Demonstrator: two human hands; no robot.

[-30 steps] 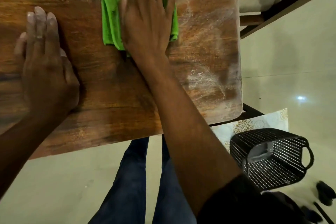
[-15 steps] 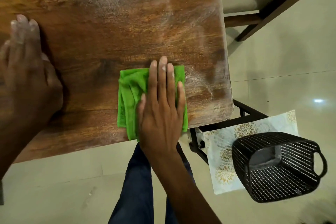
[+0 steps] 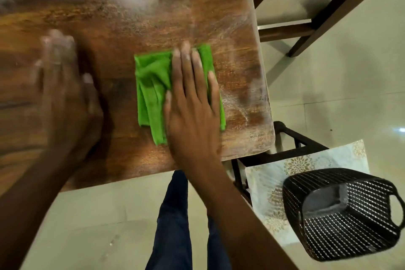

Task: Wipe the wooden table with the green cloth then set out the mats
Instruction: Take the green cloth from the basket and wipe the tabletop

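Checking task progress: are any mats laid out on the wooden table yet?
No: the wooden table holds only the green cloth and both hands.

Bare brown wooden table (image 3: 122, 17) lies beyond both hands' fingertips; the table's right edge runs just beside the right hand's (image 3: 192, 103) little finger.

Right hand: the right hand (image 3: 192, 103) lay flat, fingers straight, pressing on the green cloth (image 3: 153, 92).
Cloth: folded and rumpled, it sat near the right end of the wooden table (image 3: 131, 17).
Left hand: the left hand (image 3: 65, 94) rested flat on the wood, well left of the cloth, blurred.
Table surface: whitish smears showed along the far and right parts.
Floor: a black mesh basket (image 3: 346, 215) stood on a floral mat (image 3: 274, 182) beside the table corner.
Legs: dark blue trousers (image 3: 173, 226) showed below the table edge.
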